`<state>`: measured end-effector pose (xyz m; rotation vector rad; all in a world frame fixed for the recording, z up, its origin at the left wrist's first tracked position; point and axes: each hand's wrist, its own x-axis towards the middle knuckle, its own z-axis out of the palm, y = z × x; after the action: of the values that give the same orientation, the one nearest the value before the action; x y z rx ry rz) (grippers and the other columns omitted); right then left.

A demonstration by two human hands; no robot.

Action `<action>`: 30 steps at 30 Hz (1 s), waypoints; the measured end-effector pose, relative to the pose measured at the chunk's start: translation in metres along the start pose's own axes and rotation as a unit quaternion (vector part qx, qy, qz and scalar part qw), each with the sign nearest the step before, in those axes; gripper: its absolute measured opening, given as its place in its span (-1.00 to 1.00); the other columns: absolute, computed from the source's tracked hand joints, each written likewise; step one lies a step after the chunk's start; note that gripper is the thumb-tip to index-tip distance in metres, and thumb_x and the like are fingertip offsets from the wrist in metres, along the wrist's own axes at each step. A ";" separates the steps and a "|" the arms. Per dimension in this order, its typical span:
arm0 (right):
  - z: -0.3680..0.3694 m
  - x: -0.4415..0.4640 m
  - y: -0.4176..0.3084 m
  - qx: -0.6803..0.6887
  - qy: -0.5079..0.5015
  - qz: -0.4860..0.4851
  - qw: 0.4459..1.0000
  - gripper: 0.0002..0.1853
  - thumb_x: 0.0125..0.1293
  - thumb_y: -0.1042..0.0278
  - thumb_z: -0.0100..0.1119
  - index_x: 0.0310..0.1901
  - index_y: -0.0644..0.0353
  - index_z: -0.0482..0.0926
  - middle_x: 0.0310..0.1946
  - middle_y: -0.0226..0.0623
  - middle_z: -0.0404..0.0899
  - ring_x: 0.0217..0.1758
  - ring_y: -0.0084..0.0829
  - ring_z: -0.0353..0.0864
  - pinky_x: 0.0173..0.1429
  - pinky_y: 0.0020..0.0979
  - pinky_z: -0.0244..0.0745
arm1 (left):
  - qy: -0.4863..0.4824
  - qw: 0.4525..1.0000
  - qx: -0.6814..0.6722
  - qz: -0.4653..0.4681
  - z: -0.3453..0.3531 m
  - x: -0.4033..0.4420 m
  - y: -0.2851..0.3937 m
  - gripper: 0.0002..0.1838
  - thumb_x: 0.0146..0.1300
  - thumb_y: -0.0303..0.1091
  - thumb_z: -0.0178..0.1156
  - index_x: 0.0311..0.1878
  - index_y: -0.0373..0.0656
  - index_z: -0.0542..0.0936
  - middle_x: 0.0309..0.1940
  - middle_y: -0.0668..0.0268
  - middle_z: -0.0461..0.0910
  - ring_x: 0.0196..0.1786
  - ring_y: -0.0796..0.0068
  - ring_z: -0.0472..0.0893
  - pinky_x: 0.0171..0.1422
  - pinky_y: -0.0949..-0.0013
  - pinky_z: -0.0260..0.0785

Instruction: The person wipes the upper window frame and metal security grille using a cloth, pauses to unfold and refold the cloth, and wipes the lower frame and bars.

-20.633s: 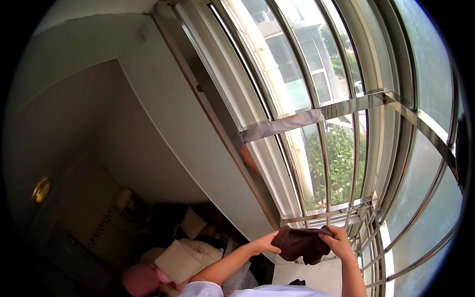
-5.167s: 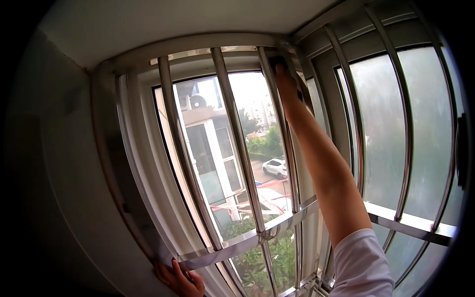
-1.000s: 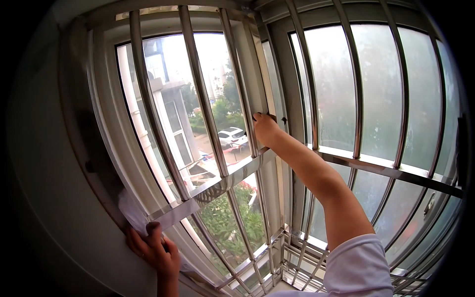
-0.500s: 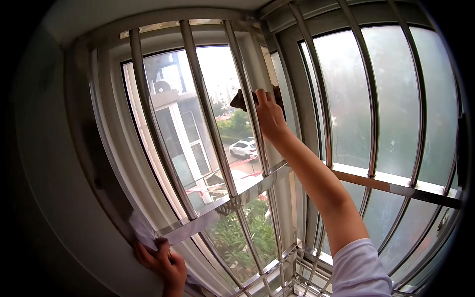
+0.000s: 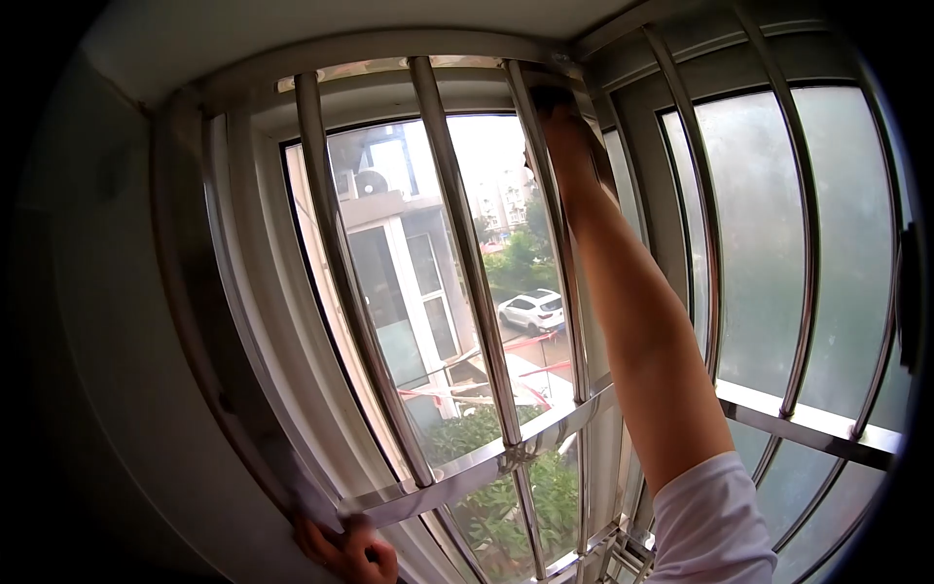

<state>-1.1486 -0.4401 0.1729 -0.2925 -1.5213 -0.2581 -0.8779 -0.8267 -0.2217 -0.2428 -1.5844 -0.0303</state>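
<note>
My right arm reaches up past the metal bars, and my right hand [image 5: 569, 146] is near the upper corner of the window frame. A dark brown cloth [image 5: 553, 99] is in its grip, pressed to the frame behind a bar [image 5: 553, 204]. Part of the cloth hangs behind that bar. At the lower left, my left hand [image 5: 350, 553] has its fingers curled at the left end of the grille's horizontal rail [image 5: 428, 498], against the side frame. Some of its fingers are blurred or hidden.
Upright metal bars stand before a clear window pane [image 5: 389, 292]. To the right is a frosted pane [image 5: 759, 234] behind more bars. A white car [image 5: 533, 310], shrubs [image 5: 506, 506] and a building [image 5: 389, 263] show outside. A plain wall [image 5: 107, 341] runs along the left.
My right hand has moved up along the window frame with the cloth, and my arm is straighter. The view has shifted, so the window sits further right and lower. My left hand stays by the rail's end.
</note>
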 end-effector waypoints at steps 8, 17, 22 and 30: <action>0.001 0.021 -0.005 0.216 -0.098 0.134 0.962 -0.52 0.12 0.14 0.17 0.07 0.17 0.51 -0.13 0.05 0.59 -0.09 -0.10 0.67 -0.06 -0.20 0.61 | 0.017 1.000 -0.018 0.008 0.002 0.001 0.002 -0.78 0.23 -0.33 0.07 -0.04 -0.02 0.48 0.36 -0.24 0.11 0.34 -0.30 0.16 0.30 -0.37 -0.06; -0.044 0.020 0.002 0.259 -0.166 0.102 0.946 -0.62 0.25 0.06 0.05 -0.08 0.14 0.65 -0.07 -0.08 0.63 -0.01 -0.15 0.65 0.05 -0.18 0.55 | -0.001 1.000 -0.021 -0.011 0.000 -0.002 0.006 -0.75 0.20 -0.34 0.09 -0.03 -0.04 0.47 0.35 -0.27 0.10 0.34 -0.35 0.13 0.29 -0.42 -0.10; -0.056 0.014 0.001 0.363 -0.206 0.152 0.896 -0.53 0.28 -0.06 0.04 0.02 0.12 0.60 0.00 -0.07 0.60 0.05 -0.12 0.61 0.10 -0.16 0.52 | 0.001 1.000 -0.018 -0.003 -0.001 0.001 0.007 -0.73 0.19 -0.36 0.09 -0.02 -0.06 0.48 0.34 -0.28 0.11 0.34 -0.35 0.13 0.29 -0.43 -0.10; -0.068 -0.020 -0.032 0.396 -0.015 -0.085 0.914 -0.53 0.20 0.16 0.04 0.14 0.14 0.46 0.02 0.02 0.46 -0.10 0.01 0.58 0.06 -0.05 0.50 | -0.013 1.000 -0.011 -0.011 -0.002 0.002 0.010 -0.74 0.18 -0.38 0.07 -0.03 -0.08 0.47 0.32 -0.29 0.12 0.34 -0.34 0.12 0.29 -0.43 -0.09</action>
<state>-1.0967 -0.4934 0.1516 0.4850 -1.5584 0.2410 -0.8738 -0.8168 -0.2209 -0.2438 -1.6122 -0.0605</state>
